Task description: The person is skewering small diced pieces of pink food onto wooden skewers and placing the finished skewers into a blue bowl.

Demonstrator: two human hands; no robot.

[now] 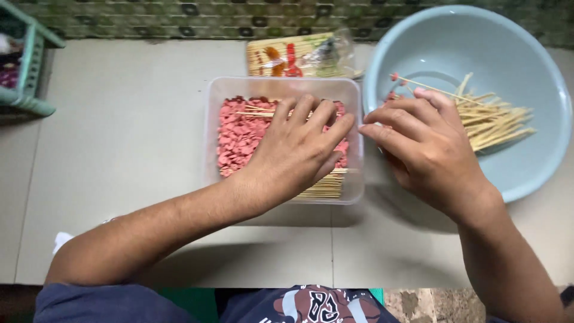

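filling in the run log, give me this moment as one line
left hand: reaching into clear tub of pink pieces | right hand: holding skewer over blue basin | skewer pile: in basin

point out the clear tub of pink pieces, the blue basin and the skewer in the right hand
clear tub (pixel 210 128): head view, on its bare left wall.
blue basin (pixel 541 78): head view, on its inner right wall.
skewer (pixel 431 88): head view, on the thin shaft just above the right hand (pixel 427 149).
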